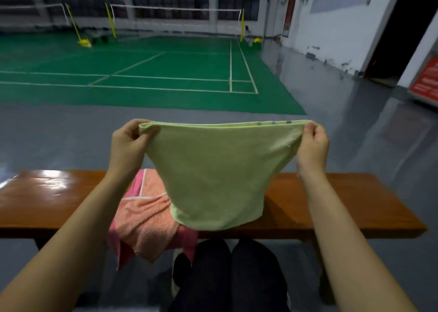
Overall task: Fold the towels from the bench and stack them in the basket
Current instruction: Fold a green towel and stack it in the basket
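Note:
A light green towel point(218, 174) hangs doubled over in the air above the wooden bench point(331, 202). My left hand point(129, 143) pinches its upper left corner and my right hand point(311, 143) pinches its upper right corner, with the top edge stretched taut between them. The towel's lower edge reaches down to the bench's front edge. Behind and below it a crumpled pink and orange towel point(147, 219) lies on the bench and droops over the front. No basket is in view.
My legs in dark trousers point(227, 276) show below the bench. Grey floor lies beyond the bench, then a green badminton court point(142, 74) with nets and yellow posts. A white wall and a dark doorway are at the right.

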A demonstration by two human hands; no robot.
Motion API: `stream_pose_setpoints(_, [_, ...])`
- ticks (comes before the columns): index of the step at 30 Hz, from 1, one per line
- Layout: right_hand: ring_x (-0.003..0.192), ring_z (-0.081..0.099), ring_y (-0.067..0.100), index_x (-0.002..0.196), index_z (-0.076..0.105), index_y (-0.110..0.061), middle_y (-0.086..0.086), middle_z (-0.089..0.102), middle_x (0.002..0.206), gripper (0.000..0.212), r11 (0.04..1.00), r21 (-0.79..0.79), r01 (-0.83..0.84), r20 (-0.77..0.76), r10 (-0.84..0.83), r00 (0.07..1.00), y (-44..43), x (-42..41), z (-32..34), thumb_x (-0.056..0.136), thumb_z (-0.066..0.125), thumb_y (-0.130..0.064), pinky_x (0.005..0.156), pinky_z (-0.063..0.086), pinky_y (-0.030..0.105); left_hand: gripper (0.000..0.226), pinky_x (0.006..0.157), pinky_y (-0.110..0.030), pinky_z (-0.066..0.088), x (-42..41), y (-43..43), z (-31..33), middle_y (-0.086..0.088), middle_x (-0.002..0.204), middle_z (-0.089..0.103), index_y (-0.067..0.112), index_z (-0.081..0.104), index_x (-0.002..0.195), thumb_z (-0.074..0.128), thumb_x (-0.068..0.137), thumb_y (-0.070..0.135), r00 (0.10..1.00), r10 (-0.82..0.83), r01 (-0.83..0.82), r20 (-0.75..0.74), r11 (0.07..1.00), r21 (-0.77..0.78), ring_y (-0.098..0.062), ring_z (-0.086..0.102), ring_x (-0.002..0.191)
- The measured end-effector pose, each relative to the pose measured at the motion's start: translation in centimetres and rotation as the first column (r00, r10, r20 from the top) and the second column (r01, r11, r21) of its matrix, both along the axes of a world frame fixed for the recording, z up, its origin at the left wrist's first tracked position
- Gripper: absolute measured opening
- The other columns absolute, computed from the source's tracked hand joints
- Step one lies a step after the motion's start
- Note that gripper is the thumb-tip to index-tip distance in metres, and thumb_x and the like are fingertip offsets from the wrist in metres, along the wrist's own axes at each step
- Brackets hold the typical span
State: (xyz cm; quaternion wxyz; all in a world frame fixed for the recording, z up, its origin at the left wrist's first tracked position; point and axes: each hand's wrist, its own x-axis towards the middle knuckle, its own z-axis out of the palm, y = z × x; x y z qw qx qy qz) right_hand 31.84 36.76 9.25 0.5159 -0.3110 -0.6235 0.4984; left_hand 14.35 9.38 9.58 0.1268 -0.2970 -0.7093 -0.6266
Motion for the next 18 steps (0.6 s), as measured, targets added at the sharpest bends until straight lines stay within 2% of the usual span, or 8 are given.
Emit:
stream_pose_setpoints(2, [0.066, 0.042, 0.004, 0.093, 0.050, -0.012, -0.007, 0.047, 0.075, 0.022, 0.998, 0.058, -0.029, 0.030, 0.027, 0.999, -0.4, 0.5, 1.2, 0.104, 0.035, -0.024, 0.061, 0.036, 0.025, 0.018, 0.057, -0.011, 0.038, 0.3, -0.5, 1.3, 0.006, 0.070, 0.057, 0.027, 0.060, 0.080, 0.061, 0.091, 0.012, 0.995, 0.063, -0.063, -0.075, 0.998, 0.005, 0.007, 0.048, 0.059])
stream_pose_setpoints(4, [0.064, 0.039, 0.008, 0.086, 0.050, -0.014, -0.004, 0.044, 0.072, 0.025, 0.995, 0.094, -0.045, 0.045, 0.041, 0.998, -1.0, 1.2, 2.0, 0.103, 0.035, -0.025, 0.060, 0.033, 0.030, 0.020, 0.055, -0.012, 0.035, 0.7, -1.1, 2.5, 0.007, 0.068, 0.054, 0.027, 0.058, 0.080, 0.060, 0.091, 0.011, 0.987, 0.104, -0.103, -0.127, 0.995, 0.014, 0.007, 0.045, 0.056])
stream_pose_setpoints(6, [0.063, 0.039, 0.009, 0.078, 0.048, -0.019, -0.003, 0.044, 0.070, 0.029, 0.993, 0.109, -0.045, 0.031, 0.042, 0.999, -1.5, 2.1, 2.7, 0.103, 0.035, -0.026, 0.057, 0.033, 0.028, 0.023, 0.055, -0.014, 0.035, 1.4, -1.8, 3.6, 0.007, 0.067, 0.053, 0.030, 0.056, 0.078, 0.061, 0.090, 0.012, 0.981, 0.101, -0.100, -0.164, 0.995, 0.016, 0.006, 0.044, 0.056])
stream_pose_setpoints(8, [0.061, 0.040, 0.007, 0.078, 0.050, -0.019, -0.004, 0.046, 0.070, 0.029, 0.993, 0.110, -0.030, 0.006, 0.030, 1.000, -1.7, 2.7, 3.4, 0.103, 0.036, -0.025, 0.055, 0.034, 0.023, 0.022, 0.053, -0.018, 0.033, 1.8, -2.3, 4.4, 0.003, 0.064, 0.051, 0.028, 0.056, 0.073, 0.064, 0.089, 0.015, 0.983, 0.072, -0.068, -0.172, 0.997, 0.027, 0.002, 0.040, 0.054])
stream_pose_setpoints(10, [0.062, 0.041, 0.006, 0.087, 0.054, -0.014, -0.004, 0.048, 0.072, 0.026, 0.995, 0.100, -0.026, -0.008, 0.027, 1.000, -1.7, 3.2, 3.5, 0.103, 0.037, -0.027, 0.052, 0.035, 0.017, 0.026, 0.050, -0.021, 0.029, 2.0, -2.8, 4.6, -0.002, 0.059, 0.044, 0.019, 0.053, 0.065, 0.067, 0.087, 0.020, 0.985, 0.074, -0.072, -0.156, 0.997, 0.019, -0.003, 0.034, 0.052])
stream_pose_setpoints(13, [0.066, 0.042, 0.008, 0.088, 0.053, -0.014, -0.001, 0.049, 0.076, 0.026, 0.999, 0.037, -0.033, 0.001, 0.033, 0.999, -1.5, 2.8, 2.4, 0.103, 0.037, -0.027, 0.057, 0.036, 0.022, 0.032, 0.052, -0.028, 0.030, 1.4, -3.0, 3.5, -0.011, 0.060, 0.045, 0.003, 0.055, 0.067, 0.069, 0.086, 0.025, 0.994, 0.066, -0.068, -0.089, 0.998, -0.017, -0.011, 0.036, 0.056])
stream_pose_setpoints(15, [0.067, 0.042, 0.009, 0.081, 0.051, -0.017, -0.002, 0.049, 0.075, 0.027, 0.999, -0.039, -0.038, 0.019, 0.039, 0.999, -1.3, 1.8, 0.9, 0.103, 0.038, -0.026, 0.060, 0.036, 0.027, 0.031, 0.053, -0.028, 0.031, 0.8, -2.5, 2.3, -0.007, 0.060, 0.046, 0.002, 0.055, 0.069, 0.066, 0.089, 0.023, 0.999, 0.043, -0.044, -0.024, 0.998, -0.052, -0.008, 0.036, 0.054])
stream_pose_setpoints(18, [0.078, 0.048, 0.015, 0.090, 0.053, -0.013, 0.003, 0.054, 0.083, 0.025, 0.990, -0.138, -0.037, 0.034, 0.042, 0.999, -0.7, -0.2, -0.8, 0.103, 0.037, -0.027, 0.071, 0.039, 0.029, 0.020, 0.056, -0.026, 0.034, -0.2, -1.0, 1.2, -0.002, 0.063, 0.049, 0.005, 0.059, 0.078, 0.059, 0.094, 0.017, 0.997, 0.049, -0.045, 0.062, 0.997, -0.064, -0.006, 0.040, 0.057])
